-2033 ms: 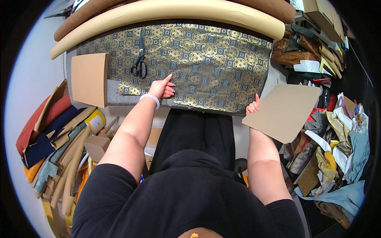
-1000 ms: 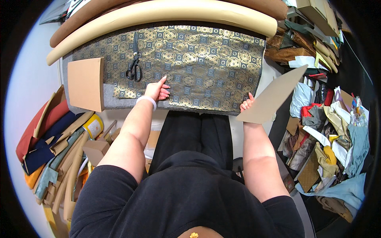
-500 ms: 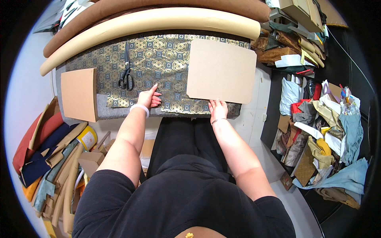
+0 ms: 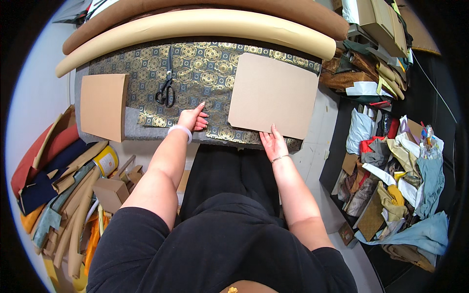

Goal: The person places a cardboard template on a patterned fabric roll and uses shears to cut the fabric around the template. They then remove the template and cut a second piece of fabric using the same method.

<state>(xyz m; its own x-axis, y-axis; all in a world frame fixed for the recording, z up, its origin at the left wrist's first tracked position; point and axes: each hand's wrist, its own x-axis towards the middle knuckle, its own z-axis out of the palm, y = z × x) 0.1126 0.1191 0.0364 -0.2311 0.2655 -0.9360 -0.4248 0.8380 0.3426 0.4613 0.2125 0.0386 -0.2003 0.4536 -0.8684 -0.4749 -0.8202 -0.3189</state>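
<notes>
Overall, head view only. Left hand (image 4: 192, 119) flat, fingers spread, palm down on gold-patterned fabric (image 4: 195, 73), gripping nothing. Right hand (image 4: 273, 143) open, fingertips pressing near edge of large cardboard sheet (image 4: 273, 93); no closed grip seen. Sheet lying flat on right part of fabric, slightly skewed, near corner overhanging fabric edge. Black scissors (image 4: 166, 88) resting on fabric, just left of left hand, apart from it. Smaller cardboard piece (image 4: 103, 105) at left end of fabric, on grey padding (image 4: 146, 131). Cream roll (image 4: 195, 27) and brown roll (image 4: 205, 7) along far edge. Fabric scraps (image 4: 400, 185) piled at right; offcuts (image 4: 58, 185) at left.
</notes>
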